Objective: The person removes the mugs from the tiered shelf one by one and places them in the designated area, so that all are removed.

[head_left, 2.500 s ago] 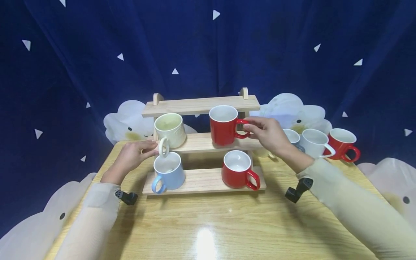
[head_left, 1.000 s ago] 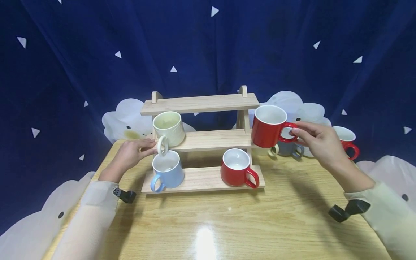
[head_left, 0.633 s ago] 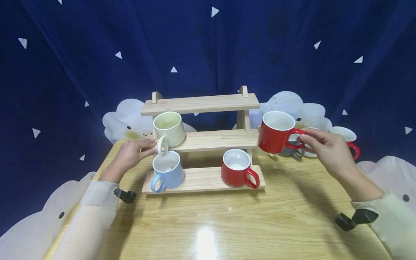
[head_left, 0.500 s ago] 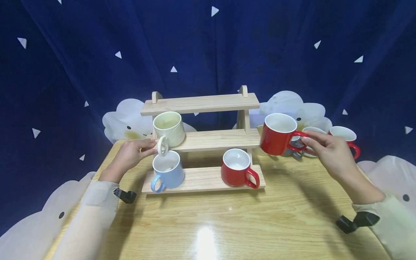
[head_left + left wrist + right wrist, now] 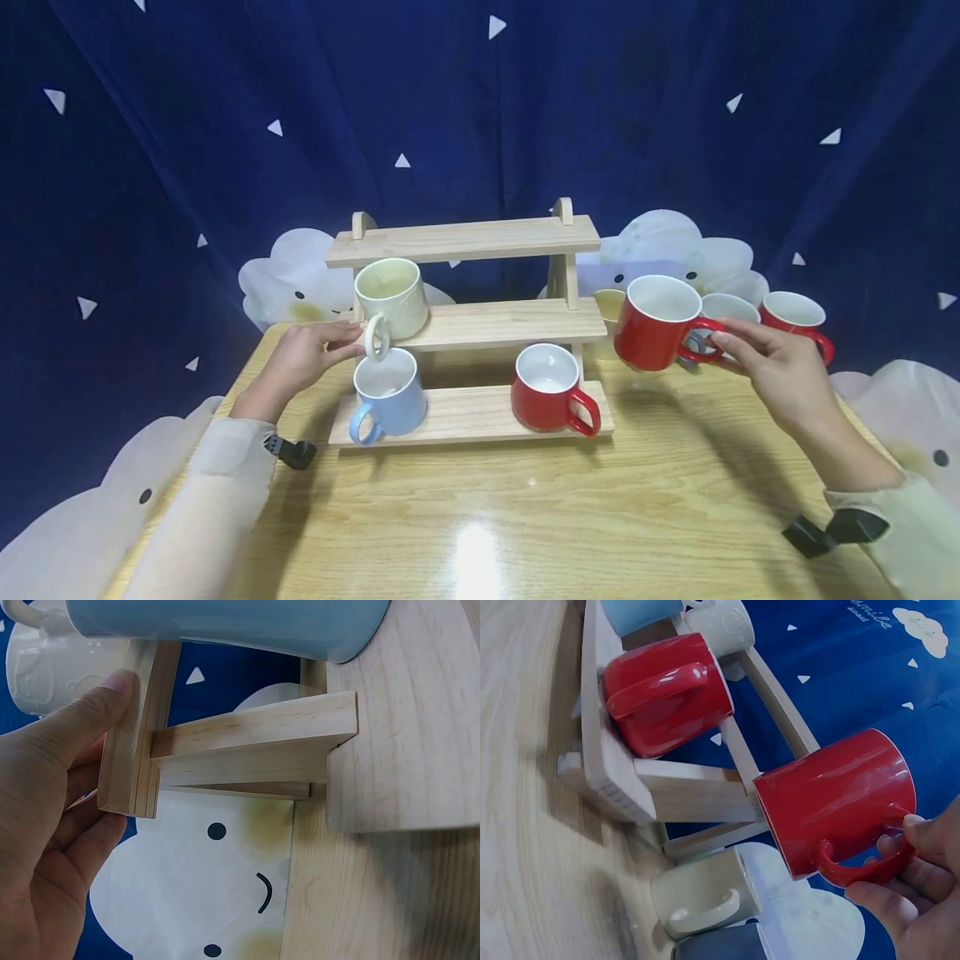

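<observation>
My right hand (image 5: 780, 367) holds a tall red mug (image 5: 654, 329) by its handle, in the air just right of the rack's middle board. In the right wrist view thumb and fingers curl round that handle. At the other side my left hand (image 5: 306, 360) pinches the left end of the middle board of the wooden mug rack (image 5: 502, 321); the left wrist view shows the thumb on one face and fingers behind. Beside it on this board is a cream mug (image 5: 392, 300). The bottom board bears a light blue mug (image 5: 389, 396) and a shorter red mug (image 5: 546, 389).
Behind the held mug, at the table's back right, stand a yellowish mug (image 5: 609, 308), a grey-blue mug (image 5: 724, 943), a white mug (image 5: 731, 308) and another red mug (image 5: 797, 315). The wooden table (image 5: 420, 517) ends near a dark blue curtain (image 5: 450, 100).
My right hand has carried the tall red mug off the middle board to the right, then lower and a little further right. The left hand keeps its hold on the rack.
</observation>
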A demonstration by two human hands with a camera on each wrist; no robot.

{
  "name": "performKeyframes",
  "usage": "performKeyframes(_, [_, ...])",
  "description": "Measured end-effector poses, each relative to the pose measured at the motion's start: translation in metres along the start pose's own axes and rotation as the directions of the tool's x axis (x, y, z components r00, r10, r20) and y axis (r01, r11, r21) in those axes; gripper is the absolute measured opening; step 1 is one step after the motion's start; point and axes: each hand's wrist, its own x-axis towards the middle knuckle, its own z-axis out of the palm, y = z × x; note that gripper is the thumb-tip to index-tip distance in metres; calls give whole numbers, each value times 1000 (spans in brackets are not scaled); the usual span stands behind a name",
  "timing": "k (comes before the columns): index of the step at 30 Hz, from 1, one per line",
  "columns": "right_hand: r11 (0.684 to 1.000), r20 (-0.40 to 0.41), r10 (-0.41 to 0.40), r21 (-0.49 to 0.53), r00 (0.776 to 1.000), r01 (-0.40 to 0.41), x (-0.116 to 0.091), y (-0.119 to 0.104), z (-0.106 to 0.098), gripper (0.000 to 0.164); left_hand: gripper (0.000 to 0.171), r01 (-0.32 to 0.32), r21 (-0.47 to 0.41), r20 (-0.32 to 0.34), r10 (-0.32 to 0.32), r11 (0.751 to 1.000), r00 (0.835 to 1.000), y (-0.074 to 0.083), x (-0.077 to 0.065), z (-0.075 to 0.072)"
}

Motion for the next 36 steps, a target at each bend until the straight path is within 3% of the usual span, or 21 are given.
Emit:
performKeyframes(5, [999,-2,21,-30,1000,-21,-5,12,2,47,39,12,-6,20,-12,1000,1000,0,-1,2])
performKeyframes(14, [999,2,-13,50,1000,13,-9,33,9,41,38,9,6,14,-9,1000,1000,-1,-2,1])
performKeyframes(21, [1000,-6,19,-13,1000,-19,-13,42,13,45,38,18,8,8,-18,1000,1000,-2,-2,1])
performKeyframes(28, [998,-8,35,55,999,-35,-17,52,23,40,37,16,10,13,-17,1000,1000,-2,-1,1])
performKeyframes(33, [1000,-26,18,5,1000,-18,-18,59,30,39,36,22,9,20,-22,1000,1000,0,1,-1])
performKeyframes(36, [999,-22,33,27,999,-33,-20,61,34,40,37,24,10,20,-24,1000,1000,1,1,-2])
